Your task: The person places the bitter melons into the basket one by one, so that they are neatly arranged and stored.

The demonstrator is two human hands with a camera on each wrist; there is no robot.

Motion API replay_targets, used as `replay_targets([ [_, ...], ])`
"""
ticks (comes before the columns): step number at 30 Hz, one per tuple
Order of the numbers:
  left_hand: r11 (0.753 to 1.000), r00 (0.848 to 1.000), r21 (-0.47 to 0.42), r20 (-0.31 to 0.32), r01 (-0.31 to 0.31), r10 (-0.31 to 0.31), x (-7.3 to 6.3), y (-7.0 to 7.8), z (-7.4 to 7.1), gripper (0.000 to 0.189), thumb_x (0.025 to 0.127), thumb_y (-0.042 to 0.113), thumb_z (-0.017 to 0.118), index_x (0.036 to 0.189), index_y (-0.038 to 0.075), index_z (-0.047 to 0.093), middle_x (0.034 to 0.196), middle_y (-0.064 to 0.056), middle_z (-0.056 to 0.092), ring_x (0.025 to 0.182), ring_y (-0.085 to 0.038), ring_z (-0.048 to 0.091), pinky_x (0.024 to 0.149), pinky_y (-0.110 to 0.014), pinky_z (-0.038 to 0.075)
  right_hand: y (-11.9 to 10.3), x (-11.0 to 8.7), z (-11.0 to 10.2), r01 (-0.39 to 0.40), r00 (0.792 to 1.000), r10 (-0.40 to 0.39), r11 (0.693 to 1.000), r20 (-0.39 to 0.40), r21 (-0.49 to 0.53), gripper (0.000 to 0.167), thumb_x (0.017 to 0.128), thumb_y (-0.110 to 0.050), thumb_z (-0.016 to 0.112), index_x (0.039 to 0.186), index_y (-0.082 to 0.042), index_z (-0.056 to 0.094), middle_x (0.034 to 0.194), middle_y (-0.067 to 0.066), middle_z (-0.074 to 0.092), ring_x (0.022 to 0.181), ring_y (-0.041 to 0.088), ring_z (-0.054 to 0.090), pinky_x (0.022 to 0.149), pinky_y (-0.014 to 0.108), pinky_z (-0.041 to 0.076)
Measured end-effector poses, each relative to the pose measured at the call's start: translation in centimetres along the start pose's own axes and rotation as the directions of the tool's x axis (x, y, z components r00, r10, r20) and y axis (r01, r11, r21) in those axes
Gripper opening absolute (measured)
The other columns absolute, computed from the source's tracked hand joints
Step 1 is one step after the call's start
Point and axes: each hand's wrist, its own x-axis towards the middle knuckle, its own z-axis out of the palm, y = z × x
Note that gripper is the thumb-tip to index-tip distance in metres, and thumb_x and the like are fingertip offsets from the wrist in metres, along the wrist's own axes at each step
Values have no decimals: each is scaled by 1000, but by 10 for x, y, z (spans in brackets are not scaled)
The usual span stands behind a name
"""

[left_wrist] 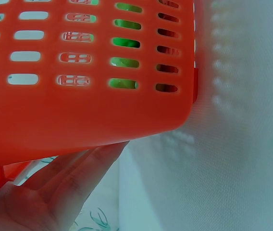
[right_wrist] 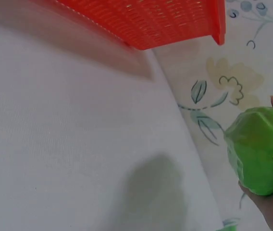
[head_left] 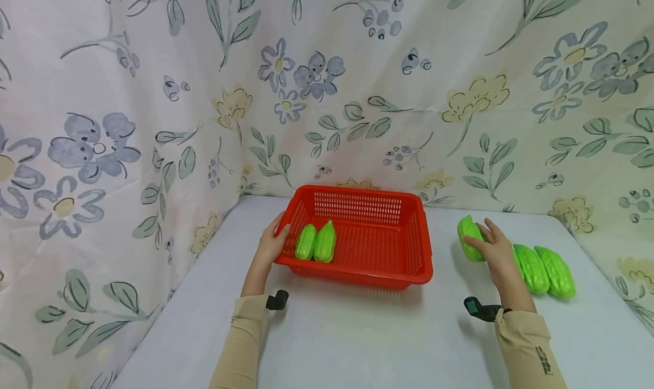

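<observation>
Left hand (head_left: 271, 244): gripped basket (head_left: 352, 273), mid-frame.
Right hand (head_left: 495, 250): pinched gourd (head_left: 468, 237), right of centre.
Gourd: risked slipping from any slackened pinch.

Floral cloth (head_left: 357, 88) round the tabletop (head_left: 352, 343) forms a booth.

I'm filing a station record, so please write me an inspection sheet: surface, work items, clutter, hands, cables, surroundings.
Surface: white tabletop, with shadows under the basket and the right hand.
Work items: red basket with two green pieces at its left end; at least three more pieces on the tabletop at right, one partly hidden by the right arm.
Clutter: nothing seen.
Hands: left hand grips the basket's left rim; right hand holds a green piece above the tabletop. A black device sits at each wrist.
Cables: nothing seen.
Surroundings: floral cloth behind and at both sides.
</observation>
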Motion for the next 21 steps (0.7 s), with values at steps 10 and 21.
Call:
replay_targets([
  [10, 1000, 1000, -4, -1, 1, -1, -3, 1, -1, 57, 103, 34, 44, 156, 26, 25, 156, -17, 36, 112, -33, 54, 94, -49, 53, -18, -3, 6, 15, 999, -16, 1000, -33, -9, 90, 98, -33, 58, 157, -18, -8, 164, 10, 2, 151, 33, 1, 122, 55, 8],
  [21, 1000, 1000, -8, 0, -2, 2, -1, 0, -1, 57, 103, 34, 44, 156, 26, 25, 156, -17, 35, 117, -34, 51, 98, -52, 50, -34, -6, 13, 34, 997, -35, 999, -64, -11, 89, 97, -32, 58, 157, -20, -6, 164, 8, 5, 152, 33, 5, 122, 54, 11],
])
